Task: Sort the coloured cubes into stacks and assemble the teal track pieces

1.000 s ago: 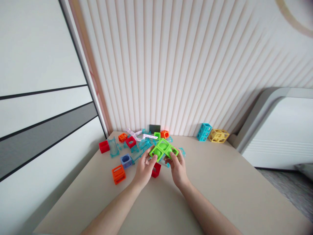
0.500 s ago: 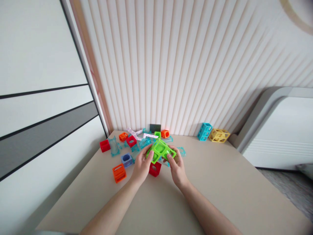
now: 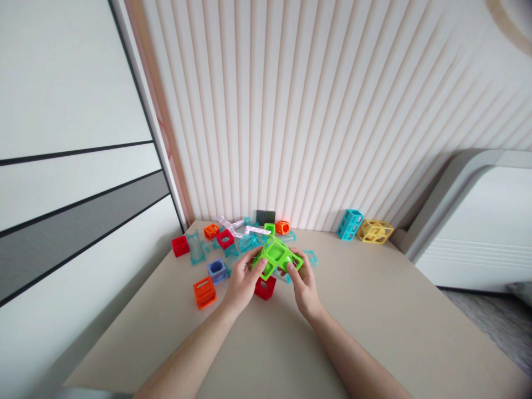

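Both my hands hold one bright green open-frame block piece [image 3: 276, 255] a little above the beige table [image 3: 374, 310]. My left hand [image 3: 241, 281] grips its left end with thumb on top, fingers closed round it. My right hand [image 3: 303, 281] pinches its right end the same way. Right under the green piece, between my hands, a red cube [image 3: 265, 288] rests on the table. An orange cube [image 3: 204, 292] and a blue cube with a round hole [image 3: 216, 270] lie just left of my left hand.
Several more pieces lie behind: a red cube [image 3: 180, 245], clear teal track parts [image 3: 194, 247], a small orange cube [image 3: 282, 227], a dark block [image 3: 265, 216]. A teal frame block [image 3: 349, 224] and a yellow frame cube [image 3: 374, 231] stand by the ribbed wall. A white cabinet panel stands left.
The green piece has been turned and tilted in my hands, and drawn slightly up and back. My thumbs shifted on it. The pieces on the table have not moved.
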`<state>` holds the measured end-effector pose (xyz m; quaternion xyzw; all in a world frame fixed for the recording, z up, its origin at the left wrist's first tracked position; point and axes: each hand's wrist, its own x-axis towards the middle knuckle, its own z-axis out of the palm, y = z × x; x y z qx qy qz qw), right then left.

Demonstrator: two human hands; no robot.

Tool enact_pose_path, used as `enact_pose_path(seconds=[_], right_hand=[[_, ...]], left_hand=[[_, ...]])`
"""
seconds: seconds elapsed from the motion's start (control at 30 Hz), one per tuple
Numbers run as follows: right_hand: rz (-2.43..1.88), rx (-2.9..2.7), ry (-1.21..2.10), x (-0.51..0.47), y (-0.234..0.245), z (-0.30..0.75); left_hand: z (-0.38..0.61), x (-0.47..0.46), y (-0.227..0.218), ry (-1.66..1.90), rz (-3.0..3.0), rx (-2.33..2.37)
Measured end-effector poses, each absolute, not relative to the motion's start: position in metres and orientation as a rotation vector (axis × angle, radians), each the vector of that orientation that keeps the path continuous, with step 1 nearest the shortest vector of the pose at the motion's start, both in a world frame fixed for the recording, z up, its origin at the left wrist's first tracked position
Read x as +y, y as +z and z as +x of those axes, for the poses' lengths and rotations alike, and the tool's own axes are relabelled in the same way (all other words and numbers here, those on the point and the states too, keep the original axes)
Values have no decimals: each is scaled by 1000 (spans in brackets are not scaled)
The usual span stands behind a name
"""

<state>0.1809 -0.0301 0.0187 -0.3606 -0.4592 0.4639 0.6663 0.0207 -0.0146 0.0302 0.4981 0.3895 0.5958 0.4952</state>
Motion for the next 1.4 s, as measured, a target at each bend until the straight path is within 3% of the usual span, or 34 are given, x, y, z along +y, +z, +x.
enact_pose_path(seconds=[1.1,1.27,1.4], right_hand=[[-829,-1149,1072,-36,19,180],[-845,-1306,923,-34,12,181],[-1117,-1416,582,-8,13,186]], left_hand=[[15,-15,29,1280,1194,914],[17,-14,32,1402,1084,926],[15,-9,32,1586,939,1004]])
